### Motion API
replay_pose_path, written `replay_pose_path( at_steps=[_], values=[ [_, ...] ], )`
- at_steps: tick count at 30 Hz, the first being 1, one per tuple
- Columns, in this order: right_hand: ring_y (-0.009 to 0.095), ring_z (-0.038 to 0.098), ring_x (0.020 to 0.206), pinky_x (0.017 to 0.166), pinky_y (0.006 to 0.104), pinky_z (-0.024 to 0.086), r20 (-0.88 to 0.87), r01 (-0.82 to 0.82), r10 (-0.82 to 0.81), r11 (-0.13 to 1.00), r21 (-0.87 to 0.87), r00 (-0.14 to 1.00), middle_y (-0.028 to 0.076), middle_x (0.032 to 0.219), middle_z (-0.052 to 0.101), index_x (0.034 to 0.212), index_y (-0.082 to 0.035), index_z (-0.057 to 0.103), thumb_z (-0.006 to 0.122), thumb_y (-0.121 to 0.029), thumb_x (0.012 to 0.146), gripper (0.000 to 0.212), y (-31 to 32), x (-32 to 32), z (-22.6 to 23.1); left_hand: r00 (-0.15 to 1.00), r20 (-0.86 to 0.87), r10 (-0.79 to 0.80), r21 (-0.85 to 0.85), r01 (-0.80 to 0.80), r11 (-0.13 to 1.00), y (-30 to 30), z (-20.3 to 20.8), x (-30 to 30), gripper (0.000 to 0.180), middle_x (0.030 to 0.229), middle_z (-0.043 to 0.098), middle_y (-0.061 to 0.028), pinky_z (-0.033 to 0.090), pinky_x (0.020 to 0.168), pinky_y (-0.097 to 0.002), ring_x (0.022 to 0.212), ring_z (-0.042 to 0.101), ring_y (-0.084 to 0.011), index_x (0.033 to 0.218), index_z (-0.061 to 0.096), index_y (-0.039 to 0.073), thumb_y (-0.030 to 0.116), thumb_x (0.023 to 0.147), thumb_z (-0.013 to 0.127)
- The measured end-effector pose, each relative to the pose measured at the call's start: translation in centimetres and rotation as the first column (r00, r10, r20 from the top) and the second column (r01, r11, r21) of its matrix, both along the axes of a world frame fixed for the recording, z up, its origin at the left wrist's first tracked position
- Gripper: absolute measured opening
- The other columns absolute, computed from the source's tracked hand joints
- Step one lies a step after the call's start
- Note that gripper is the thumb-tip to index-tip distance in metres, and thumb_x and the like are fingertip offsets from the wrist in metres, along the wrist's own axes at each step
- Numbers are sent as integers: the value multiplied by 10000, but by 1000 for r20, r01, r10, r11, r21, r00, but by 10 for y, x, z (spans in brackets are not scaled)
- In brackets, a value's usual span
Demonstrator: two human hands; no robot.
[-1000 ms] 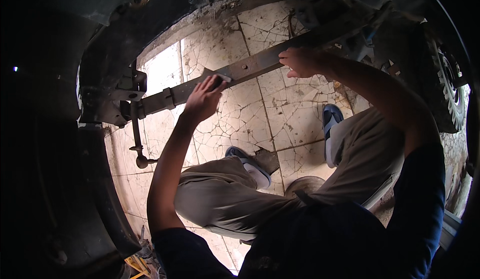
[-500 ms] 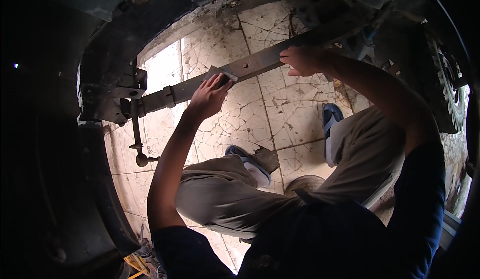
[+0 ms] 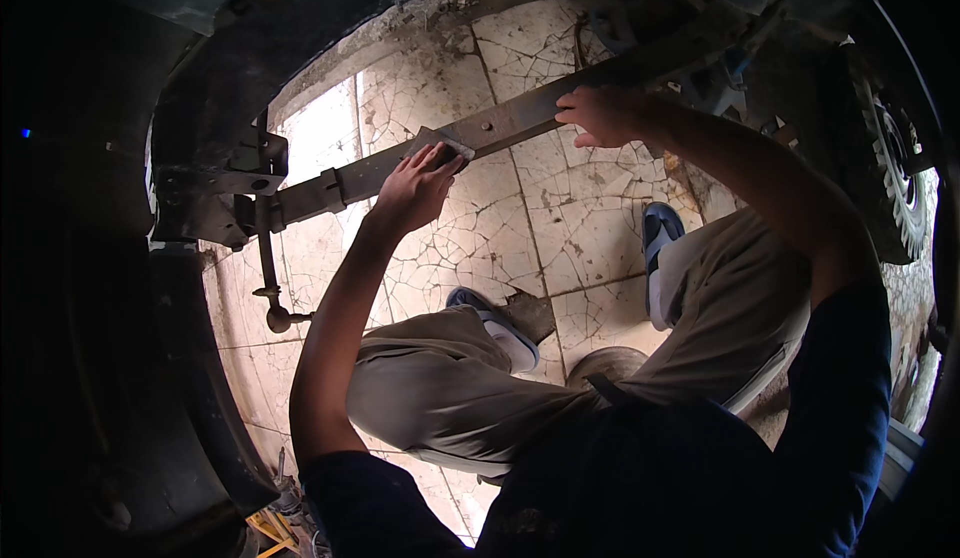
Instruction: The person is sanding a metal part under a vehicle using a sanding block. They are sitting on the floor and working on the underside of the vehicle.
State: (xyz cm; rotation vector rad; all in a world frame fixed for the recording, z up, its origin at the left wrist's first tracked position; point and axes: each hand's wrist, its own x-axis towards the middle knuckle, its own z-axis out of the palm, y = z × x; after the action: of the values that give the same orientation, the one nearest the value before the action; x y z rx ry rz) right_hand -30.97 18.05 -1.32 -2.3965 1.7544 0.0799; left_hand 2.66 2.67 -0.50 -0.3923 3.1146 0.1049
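Note:
A long grey metal beam runs across in front of me, rising from left to right, with a small bolt head on its face. My left hand is closed on a folded piece of grey sandpaper, pressed against the middle of the beam. Farther right, my right hand holds the near edge of the beam, its fingers curled against the metal and its thumb lower down. Part of the sandpaper is hidden under my left fingers.
Dark vehicle bodywork curves around the left and far sides. A rod with a ball joint hangs below the beam's left end. At right stands a toothed wheel. Cracked tiles cover the floor beneath; yellow-framed objects lie lower left.
My left hand and the sandpaper have shifted very slightly along the beam, and the sheet shows a little more above my fingers. My right hand stays at the beam.

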Motion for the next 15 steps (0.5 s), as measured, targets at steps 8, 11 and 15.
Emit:
replay_pose_path(
  at_steps=[8, 11, 15],
  values=[
    [323, 554, 1159, 987, 430, 476, 12, -34, 35, 998, -52, 999, 122, 1269, 571, 1236, -57, 622, 710, -345, 871, 473, 3, 2, 6, 991, -6, 136, -36, -136, 990, -27, -6, 21, 377, 1442, 513, -206, 410, 1098, -490, 1343, 485, -392, 1357, 593, 141, 195, 988, 538],
    [325, 500, 1282, 1038, 438, 461, 2, 17, -17, 994, 105, 1000, 153, 1422, 514, 1332, -42, 573, 720, -317, 871, 556, -2, 9, 16, 998, -45, 51, -72, -55, 996, -22, -18, 21, 379, 1423, 519, -167, 452, 1071, -445, 1327, 499, -353, 1342, 592, 107, 102, 963, 573],
    [324, 505, 1275, 1031, 434, 463, -27, 40, -37, 992, 121, 999, 153, 1416, 519, 1319, -43, 584, 722, -315, 867, 545, 0, 7, 18, 998, -63, -15, 44, 18, 999, 0, -12, -4, 348, 1428, 529, -128, 454, 1070, -434, 1315, 513, -342, 1322, 610, 116, 127, 976, 574]
  ],
)
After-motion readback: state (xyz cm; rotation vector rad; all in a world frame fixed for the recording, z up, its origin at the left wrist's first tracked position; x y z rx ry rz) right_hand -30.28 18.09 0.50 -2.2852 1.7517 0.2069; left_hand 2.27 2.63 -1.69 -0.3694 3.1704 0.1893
